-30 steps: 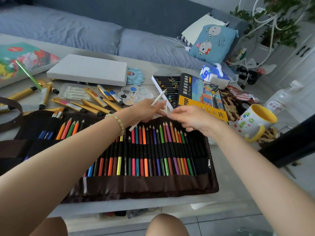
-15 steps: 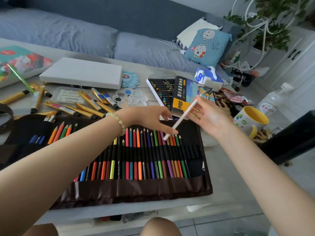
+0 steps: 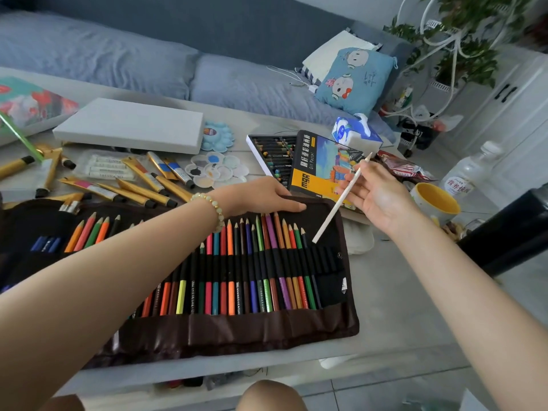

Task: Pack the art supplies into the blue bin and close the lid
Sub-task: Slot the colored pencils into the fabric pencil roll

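Note:
A brown roll-up pencil case (image 3: pixel 296 330) lies unrolled on the table, its elastic loops filled with several coloured pencils (image 3: pixel 252 262). My left hand (image 3: pixel 261 195) rests flat on the case's top edge. My right hand (image 3: pixel 382 197) pinches a white pencil (image 3: pixel 338 204), tilted, its lower end just above the empty loops at the case's right end. An open oil pastel box (image 3: pixel 314 170) lies behind the case. Gold paint tubes (image 3: pixel 142 191), two palettes (image 3: pixel 216 170) and a white canvas (image 3: pixel 130 124) sit at the back left. No blue bin is in view.
A yellow-lined mug (image 3: pixel 436 203), a water bottle (image 3: pixel 465 176), a tissue pack (image 3: pixel 355 134) and snack wrappers crowd the right. A dark object (image 3: pixel 510 232) juts in at the right edge. A sofa with a cushion (image 3: pixel 355 80) lies behind the table.
The white pencil passed from my left hand to my right, which drew it to the right. My left hand lowered onto the case's top edge.

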### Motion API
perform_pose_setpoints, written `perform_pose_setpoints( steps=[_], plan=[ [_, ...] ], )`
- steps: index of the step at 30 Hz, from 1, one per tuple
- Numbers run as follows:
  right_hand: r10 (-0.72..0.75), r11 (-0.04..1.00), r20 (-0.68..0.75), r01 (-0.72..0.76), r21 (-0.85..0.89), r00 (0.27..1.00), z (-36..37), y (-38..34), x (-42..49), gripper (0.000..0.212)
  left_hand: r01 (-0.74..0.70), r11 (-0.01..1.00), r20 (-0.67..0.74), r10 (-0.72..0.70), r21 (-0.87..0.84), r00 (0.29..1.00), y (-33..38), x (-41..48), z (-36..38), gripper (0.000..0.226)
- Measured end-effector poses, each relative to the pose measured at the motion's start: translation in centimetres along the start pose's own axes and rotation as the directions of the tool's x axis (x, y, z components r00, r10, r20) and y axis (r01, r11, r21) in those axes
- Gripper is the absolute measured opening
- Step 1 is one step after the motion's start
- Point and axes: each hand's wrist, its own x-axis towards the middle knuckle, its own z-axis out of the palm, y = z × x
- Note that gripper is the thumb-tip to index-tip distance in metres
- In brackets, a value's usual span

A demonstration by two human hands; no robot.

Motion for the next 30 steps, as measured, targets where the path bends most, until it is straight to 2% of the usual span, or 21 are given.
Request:
perform_pose_setpoints(
  steps=[7, 12, 15, 19, 21, 25, 30],
  plan=[
    [0.003, 0.994, 0.128, 0.011, -0.105, 0.992, 1.0, -0.3, 0.1, 0.019, 0.064, 0.989, 0.066, -0.055, -0.135, 0.996, 0.0, -0.2, -0.4, 0.035],
    [0.019, 0.924, 0.232, 0.072, -0.376, 0.973, 2.3, -1.3, 0.5, 0.014, 0.097, 0.978, 0.083, -0.082, -0.186, 0.993, 0.5, -0.4, -0.7, 0.035],
    [0.057, 0.821, 0.273, 0.110, -0.560, 0.960, 3.5, -1.5, 0.5, 0.010, 0.101, 0.968, 0.111, -0.077, -0.228, 0.991, 0.5, -0.3, -0.6, 0.029],
    [0.149, 0.594, 0.313, 0.168, -0.787, 0.938, 4.8, -0.4, -0.1, 0.015, 0.120, 0.955, 0.138, -0.085, -0.270, 0.987, 0.1, -0.2, -0.7, 0.027],
    [0.142, 0.566, 0.310, 0.180, -0.804, 0.940, 4.9, 0.4, -0.2, 0.014, 0.144, 0.931, 0.146, -0.099, -0.336, 0.984, -0.3, -0.2, -1.0, 0.029],
    [0.066, 0.626, 0.295, 0.191, -0.756, 0.953, 4.0, 1.5, -0.6, 0.004, 0.138, 0.926, 0.132, -0.097, -0.352, 0.987, -0.8, -0.3, -1.3, 0.030],
    [-0.057, 0.633, 0.295, 0.263, -0.728, 0.954, 2.6, 2.4, -1.8, 0.010, 0.157, 0.909, 0.137, -0.112, -0.387, 0.984, -0.9, -0.2, -0.9, 0.031]
  ],
)
